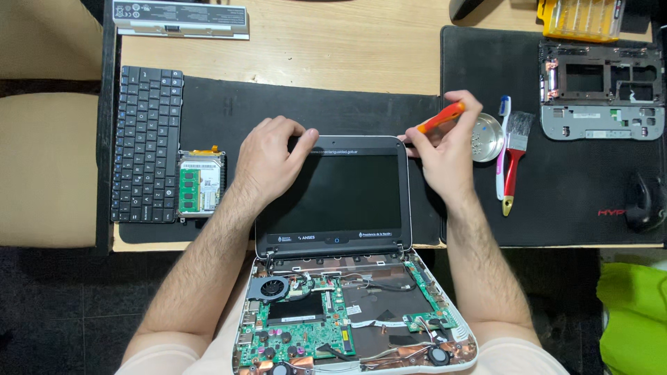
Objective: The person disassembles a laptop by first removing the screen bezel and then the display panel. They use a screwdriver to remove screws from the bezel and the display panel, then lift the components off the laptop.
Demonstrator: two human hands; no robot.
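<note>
A small white laptop lies opened flat, its dark screen (pixel 347 191) on the black mat and its base with the bare green circuit board (pixel 306 326) and fan over the desk edge near my lap. My left hand (pixel 271 160) rests on the screen's top left corner, fingers curled over the bezel. My right hand (pixel 445 149) holds an orange-handled screwdriver (pixel 440 118) with its tip at the screen's top right corner.
A detached black keyboard (pixel 146 142) and a hard drive with a memory stick (pixel 200 184) lie at left. A battery (pixel 180 19) sits at the back. At right are a small metal dish (pixel 486 137), brushes (pixel 513 156), a laptop shell (pixel 601 90), a mouse (pixel 643 201) and a yellow bit case (pixel 582 17).
</note>
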